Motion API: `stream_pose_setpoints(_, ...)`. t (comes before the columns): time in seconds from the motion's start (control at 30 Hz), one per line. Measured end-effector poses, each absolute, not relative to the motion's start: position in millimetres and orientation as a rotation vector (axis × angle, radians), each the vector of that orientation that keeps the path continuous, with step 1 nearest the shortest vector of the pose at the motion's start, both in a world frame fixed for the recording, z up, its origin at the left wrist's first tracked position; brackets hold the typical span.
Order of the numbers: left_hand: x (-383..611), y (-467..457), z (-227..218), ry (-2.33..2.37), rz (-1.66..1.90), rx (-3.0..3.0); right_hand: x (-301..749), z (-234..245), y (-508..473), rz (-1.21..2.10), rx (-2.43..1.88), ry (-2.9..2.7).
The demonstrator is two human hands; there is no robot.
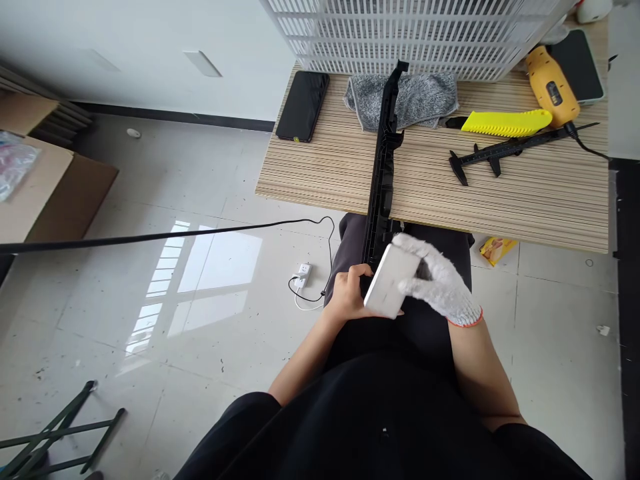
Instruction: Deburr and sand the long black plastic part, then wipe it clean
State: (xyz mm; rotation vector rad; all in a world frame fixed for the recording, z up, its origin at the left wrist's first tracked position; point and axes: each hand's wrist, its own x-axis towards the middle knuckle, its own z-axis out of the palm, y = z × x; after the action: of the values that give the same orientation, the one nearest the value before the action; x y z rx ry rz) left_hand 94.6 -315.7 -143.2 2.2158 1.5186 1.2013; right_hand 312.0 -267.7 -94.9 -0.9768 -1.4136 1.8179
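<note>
My bare left hand [347, 293] is closed round the near end of a long, narrow black plastic part [383, 173]. From my lap the part reaches out over the table edge, and its far end lies across a grey cloth. In a white knit glove with an orange cuff, my right hand [437, 280] grips a white rectangular block [393, 283] between thumb and fingers. The block is tilted over the part's near end and hides it, along with some of my left fingers. Whether block and part touch, I cannot tell.
On the wood-grain table [320, 173] lie a black phone [303, 105], the grey cloth [425, 100], a yellow-handled tool [505, 123], a black caliper [500, 155] and a yellow corded device [553, 83]. A white slotted crate [410, 40] stands behind. A black cable [150, 237] crosses the left side.
</note>
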Motion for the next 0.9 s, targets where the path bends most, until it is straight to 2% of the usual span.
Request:
stream_pose_setpoints(0.17, 93.7, -314.0, -144.5, 1.456, 1.241, 2.222, 311.2, -93.8, -266.9, 1.918, -0.915, -1.508)
stream_pose_setpoints(0.27, 93.0, -313.3, -146.3, 1.461, 1.234, 2.232, 311.3, -94.7, -267.0, 1.841, -0.993, -1.401)
stream_pose_setpoints(0.4, 93.7, -314.0, -145.6, 1.452, 1.235, 2.224, 312.2, -95.5, -267.3, 1.968, -0.87, -1.506)
stream_pose_setpoints(0.5, 94.5, -313.8, -144.0, 1.446, 1.246, 2.22, 313.6, -95.3, -267.3, 1.938, -0.948, -1.374)
stream_pose_setpoints(0.63, 94.4, -312.4, -144.0, 1.405, 1.256, 2.212, 315.1, -96.3, -267.2, 2.009, -0.826, -1.508)
stream_pose_setpoints(0.77, 93.5, -312.5, -144.7, 1.387, 1.284, 2.155, 313.9, -96.5, -266.8, 1.923, -0.955, -1.333)
stream_pose_setpoints(0.9, 93.4, -313.8, -143.7, 1.414, 1.256, 2.177, 311.5, -94.4, -266.5, 1.987, -0.886, -1.476)
